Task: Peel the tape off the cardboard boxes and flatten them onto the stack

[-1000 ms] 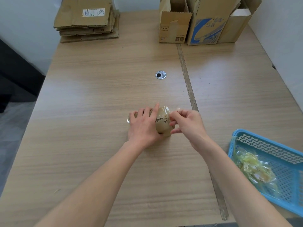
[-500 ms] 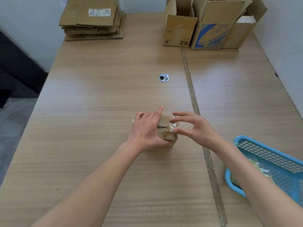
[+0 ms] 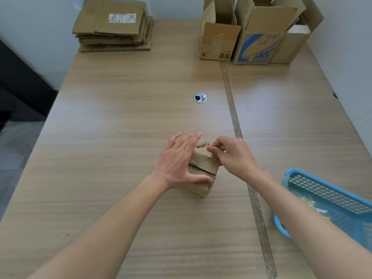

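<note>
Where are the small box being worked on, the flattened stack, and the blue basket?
small box (image 3: 203,167): head view, near top edge with exposed corrugation.
flattened stack (image 3: 109,19): head view, top sheet beside its label.
blue basket (image 3: 322,190): head view, slotted near rim.

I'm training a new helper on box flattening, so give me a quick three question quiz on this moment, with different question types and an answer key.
1. True or false: the left hand rests with straight fingers on the small box.
2. The flattened stack lies at which far corner of the table: A left, B right?
3. Fill in: the right hand pinches at the box's ____ face.

Key
1. True.
2. A; the three upright boxes stand far right.
3. Top. The tape itself is too small to make out. The blue basket sits near right.
</note>
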Demonstrator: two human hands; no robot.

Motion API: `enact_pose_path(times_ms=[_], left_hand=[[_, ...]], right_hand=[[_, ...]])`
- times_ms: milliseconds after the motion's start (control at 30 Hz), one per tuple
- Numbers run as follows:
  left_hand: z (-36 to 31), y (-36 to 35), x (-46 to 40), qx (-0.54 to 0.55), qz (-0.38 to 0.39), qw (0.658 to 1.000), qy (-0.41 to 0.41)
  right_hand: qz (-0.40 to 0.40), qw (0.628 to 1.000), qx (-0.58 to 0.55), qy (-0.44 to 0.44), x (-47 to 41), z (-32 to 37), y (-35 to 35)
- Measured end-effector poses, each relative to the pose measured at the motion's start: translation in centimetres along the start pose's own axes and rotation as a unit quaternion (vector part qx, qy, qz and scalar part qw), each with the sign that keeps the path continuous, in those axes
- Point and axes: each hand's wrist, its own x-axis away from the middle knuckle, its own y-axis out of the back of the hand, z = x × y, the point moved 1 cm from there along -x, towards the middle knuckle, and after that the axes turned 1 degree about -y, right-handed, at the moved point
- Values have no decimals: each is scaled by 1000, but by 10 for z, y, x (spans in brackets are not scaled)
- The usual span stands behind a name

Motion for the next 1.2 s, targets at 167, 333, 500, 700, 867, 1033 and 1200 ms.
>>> enact_pose_path(times_ms=[167, 333, 500, 700, 867, 1033, 1200], left_hand=[[4, 0, 0, -45, -97, 993, -42], [-2, 6, 0, -59, -97, 990, 84], [-34, -9, 25, 150, -27, 948, 279], [-40, -20, 40, 416, -17, 875, 247], [-31, -21, 34, 427, 56, 870, 242], [-28, -15, 15, 399, 166, 880, 197], [-20, -18, 9, 424, 198, 863, 193]], right_hand=[[-120, 991, 48, -22, 28, 8, -15], [-208, 975, 25, -69, 52, 1, -16], [-234, 968, 29, -84, 73, 12, -26], [-139, 987, 61, 46, 107, 10, -36], [-71, 996, 61, 2, 83, -3, 4], [-239, 969, 55, -18, 10, 2, 73], [-166, 967, 167, 96, -8, 21, 54]])
